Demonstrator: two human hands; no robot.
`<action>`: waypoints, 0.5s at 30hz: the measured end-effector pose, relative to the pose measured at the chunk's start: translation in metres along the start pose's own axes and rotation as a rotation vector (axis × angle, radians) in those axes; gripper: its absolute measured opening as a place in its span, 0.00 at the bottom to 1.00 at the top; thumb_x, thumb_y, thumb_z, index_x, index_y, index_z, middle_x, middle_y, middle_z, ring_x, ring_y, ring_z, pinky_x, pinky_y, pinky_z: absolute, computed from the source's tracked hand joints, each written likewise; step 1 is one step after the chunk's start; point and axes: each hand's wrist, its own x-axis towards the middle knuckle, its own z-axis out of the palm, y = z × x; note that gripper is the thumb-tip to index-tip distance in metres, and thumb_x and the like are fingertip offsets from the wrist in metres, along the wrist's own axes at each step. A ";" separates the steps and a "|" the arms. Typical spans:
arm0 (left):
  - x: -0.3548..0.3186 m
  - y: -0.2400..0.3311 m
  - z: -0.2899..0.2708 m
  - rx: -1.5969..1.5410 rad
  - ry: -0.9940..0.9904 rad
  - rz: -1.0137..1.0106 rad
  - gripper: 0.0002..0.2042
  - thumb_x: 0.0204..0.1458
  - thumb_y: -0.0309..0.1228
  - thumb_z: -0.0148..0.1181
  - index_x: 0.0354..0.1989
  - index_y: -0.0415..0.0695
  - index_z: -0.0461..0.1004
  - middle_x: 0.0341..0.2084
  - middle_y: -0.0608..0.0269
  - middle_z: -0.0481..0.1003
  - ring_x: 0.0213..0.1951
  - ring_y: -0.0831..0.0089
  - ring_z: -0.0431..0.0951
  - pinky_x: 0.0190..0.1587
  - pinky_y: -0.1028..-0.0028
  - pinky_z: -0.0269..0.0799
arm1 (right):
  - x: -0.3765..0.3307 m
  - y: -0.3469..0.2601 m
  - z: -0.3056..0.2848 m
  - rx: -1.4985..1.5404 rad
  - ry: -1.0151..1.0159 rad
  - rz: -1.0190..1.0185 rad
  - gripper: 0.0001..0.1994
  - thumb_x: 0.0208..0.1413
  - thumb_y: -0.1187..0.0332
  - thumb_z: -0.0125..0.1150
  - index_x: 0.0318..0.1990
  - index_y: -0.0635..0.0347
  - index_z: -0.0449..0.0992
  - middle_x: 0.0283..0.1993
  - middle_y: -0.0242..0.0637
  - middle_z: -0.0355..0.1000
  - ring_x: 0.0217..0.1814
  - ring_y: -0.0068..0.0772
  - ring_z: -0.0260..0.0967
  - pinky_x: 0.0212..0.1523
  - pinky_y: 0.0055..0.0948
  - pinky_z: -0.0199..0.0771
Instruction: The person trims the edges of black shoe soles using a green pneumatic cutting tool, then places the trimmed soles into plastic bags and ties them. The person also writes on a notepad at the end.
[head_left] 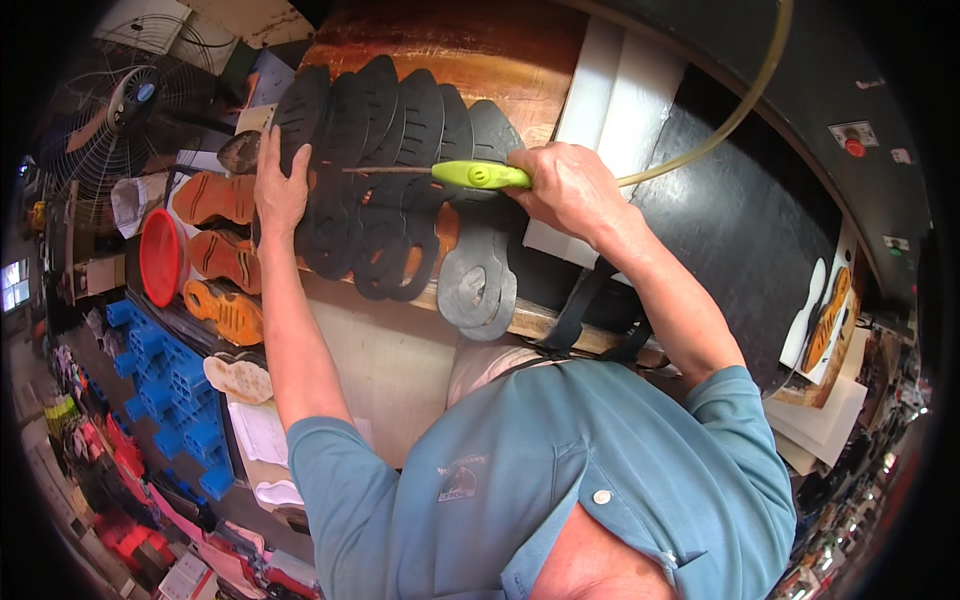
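A row of overlapping black shoe soles [410, 125] covers the bench in front of me, with a grey sole [470, 285] at its right end. My left hand [280, 195] rests at the row's left edge, thumb and fingers apart, touching the outermost sole. My right hand [570, 190] is wrapped round the light-green handle of an air blow gun [480, 175]. Its long thin nozzle points left across the black soles, and a yellowish hose [740, 110] runs from behind the hand. Orange-brown soles [215, 200] lie left of my left hand.
Far left stands a fan [135, 100], with a red basin [160, 258] nearer me. A blue plastic pallet [175, 385] lies lower left. Right of the soles are white boards [610, 100] and a large black surface [740, 200]. A red button [853, 147] sits on the dark panel.
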 end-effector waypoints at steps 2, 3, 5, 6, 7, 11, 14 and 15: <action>-0.001 0.000 -0.004 -0.004 0.026 0.040 0.34 0.63 0.45 0.67 0.72 0.37 0.68 0.74 0.40 0.64 0.75 0.48 0.63 0.75 0.59 0.59 | 0.002 0.003 0.007 0.014 0.020 -0.003 0.10 0.57 0.61 0.71 0.37 0.58 0.82 0.31 0.50 0.79 0.38 0.59 0.79 0.41 0.52 0.79; -0.004 0.006 0.014 -0.047 0.032 0.017 0.34 0.63 0.45 0.67 0.72 0.37 0.68 0.73 0.40 0.64 0.75 0.48 0.63 0.75 0.59 0.60 | 0.001 0.014 -0.003 -0.021 0.051 0.031 0.09 0.57 0.62 0.70 0.37 0.58 0.82 0.31 0.50 0.79 0.37 0.59 0.79 0.39 0.52 0.78; -0.008 0.005 0.002 -0.035 0.012 0.002 0.33 0.63 0.44 0.68 0.71 0.37 0.69 0.73 0.40 0.64 0.74 0.48 0.64 0.74 0.59 0.60 | -0.002 0.014 -0.003 -0.045 0.102 0.042 0.09 0.58 0.62 0.69 0.37 0.58 0.82 0.31 0.50 0.79 0.36 0.59 0.78 0.39 0.52 0.77; -0.007 0.008 0.001 -0.061 0.008 -0.007 0.33 0.62 0.44 0.68 0.71 0.37 0.69 0.73 0.42 0.64 0.74 0.49 0.64 0.74 0.59 0.61 | -0.007 0.016 -0.005 -0.048 0.068 0.038 0.09 0.58 0.62 0.69 0.37 0.58 0.82 0.31 0.50 0.79 0.36 0.59 0.78 0.39 0.52 0.76; -0.010 0.012 0.002 -0.063 0.013 0.032 0.33 0.62 0.44 0.68 0.71 0.37 0.69 0.73 0.42 0.64 0.74 0.49 0.64 0.74 0.59 0.61 | -0.015 0.017 -0.008 -0.054 0.027 0.037 0.09 0.58 0.63 0.69 0.37 0.58 0.82 0.31 0.50 0.79 0.36 0.59 0.78 0.39 0.52 0.76; -0.024 0.035 0.007 -0.048 -0.024 0.055 0.33 0.63 0.43 0.68 0.71 0.37 0.69 0.73 0.44 0.65 0.74 0.49 0.65 0.74 0.59 0.62 | -0.043 0.024 -0.025 -0.080 0.001 0.055 0.09 0.57 0.63 0.70 0.37 0.58 0.81 0.31 0.48 0.78 0.38 0.58 0.77 0.39 0.51 0.75; -0.031 0.055 0.009 -0.084 -0.046 0.076 0.33 0.63 0.43 0.67 0.71 0.37 0.68 0.73 0.44 0.65 0.73 0.49 0.66 0.73 0.59 0.62 | -0.067 0.029 -0.037 -0.097 -0.076 -0.010 0.07 0.54 0.67 0.71 0.35 0.59 0.80 0.30 0.46 0.78 0.37 0.57 0.77 0.38 0.51 0.76; -0.033 0.060 0.010 -0.109 -0.043 0.096 0.32 0.64 0.42 0.67 0.71 0.36 0.68 0.73 0.43 0.66 0.73 0.49 0.66 0.73 0.60 0.62 | -0.074 0.032 -0.039 -0.092 -0.086 -0.046 0.07 0.53 0.68 0.71 0.34 0.59 0.79 0.29 0.45 0.78 0.36 0.57 0.78 0.38 0.51 0.76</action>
